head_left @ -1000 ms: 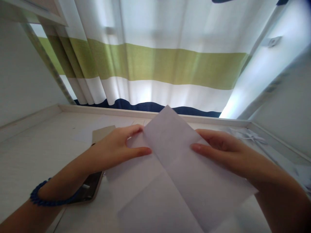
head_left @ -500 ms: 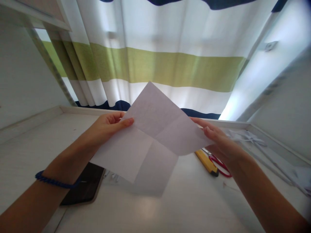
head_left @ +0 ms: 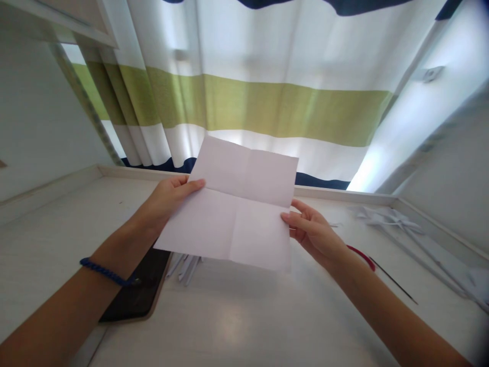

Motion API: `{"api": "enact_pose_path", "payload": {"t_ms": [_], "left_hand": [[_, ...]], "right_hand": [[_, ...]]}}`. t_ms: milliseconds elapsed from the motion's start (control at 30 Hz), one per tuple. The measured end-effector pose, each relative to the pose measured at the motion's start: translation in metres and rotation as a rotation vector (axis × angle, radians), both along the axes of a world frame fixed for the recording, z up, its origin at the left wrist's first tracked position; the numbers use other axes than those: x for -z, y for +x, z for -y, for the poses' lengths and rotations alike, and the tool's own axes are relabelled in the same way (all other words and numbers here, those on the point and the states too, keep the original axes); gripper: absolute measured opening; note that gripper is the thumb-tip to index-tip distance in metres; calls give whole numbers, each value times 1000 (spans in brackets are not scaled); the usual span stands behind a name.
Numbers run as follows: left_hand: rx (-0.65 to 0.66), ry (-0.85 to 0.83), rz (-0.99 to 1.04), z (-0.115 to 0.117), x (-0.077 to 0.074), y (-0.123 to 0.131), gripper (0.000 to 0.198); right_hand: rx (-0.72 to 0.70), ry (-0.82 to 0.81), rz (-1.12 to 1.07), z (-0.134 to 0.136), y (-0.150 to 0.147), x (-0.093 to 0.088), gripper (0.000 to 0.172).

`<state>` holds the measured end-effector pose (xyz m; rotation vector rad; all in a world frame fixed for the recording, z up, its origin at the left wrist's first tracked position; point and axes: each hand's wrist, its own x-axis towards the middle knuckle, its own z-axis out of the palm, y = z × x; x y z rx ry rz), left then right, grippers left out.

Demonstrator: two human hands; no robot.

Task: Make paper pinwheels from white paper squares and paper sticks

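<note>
A white sheet of paper (head_left: 263,176), marked by crossing fold creases, is held up above the table (head_left: 198,326). My left hand (head_left: 173,196) pinches its left edge, thumb on the near face. On the opposite edge, my right hand (head_left: 311,227) grips the paper between thumb and fingers. The sheet is spread out almost flat and tilted toward me. Beneath its lower left part, several folded white paper pieces (head_left: 185,267) stick out, their far ends hidden.
A dark phone or tablet (head_left: 141,295) lies under my left forearm. By my right forearm are a red scissor handle (head_left: 361,255) and a thin dark stick (head_left: 395,280). White paper strips (head_left: 397,224) lie at the back right. A striped curtain (head_left: 267,107) hangs behind the table.
The paper has gone from a bent, diamond-like pose to nearly flat and squarer. My right hand has moved left and slightly down along with its edge; my left hand has barely shifted.
</note>
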<state>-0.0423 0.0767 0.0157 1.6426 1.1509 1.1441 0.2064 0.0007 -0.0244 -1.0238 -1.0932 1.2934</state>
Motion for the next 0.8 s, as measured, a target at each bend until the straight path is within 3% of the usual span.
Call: {"api": "enact_pose_path", "payload": {"t_ms": [200,400,567,800], "left_hand": [[14,-145,71,-2,2,4,18],[35,-215,173,-5,4,4,27],[55,-176,253,-10,8,0,37],[116,-83,216,-11,13,1,28]], "right_hand": [[199,144,-42,-2,3,5,45],[247,243,59,-3,5,8,29],[222,270,245,-3,14,2,40],[298,320,486,-6,29,1,43]]}}
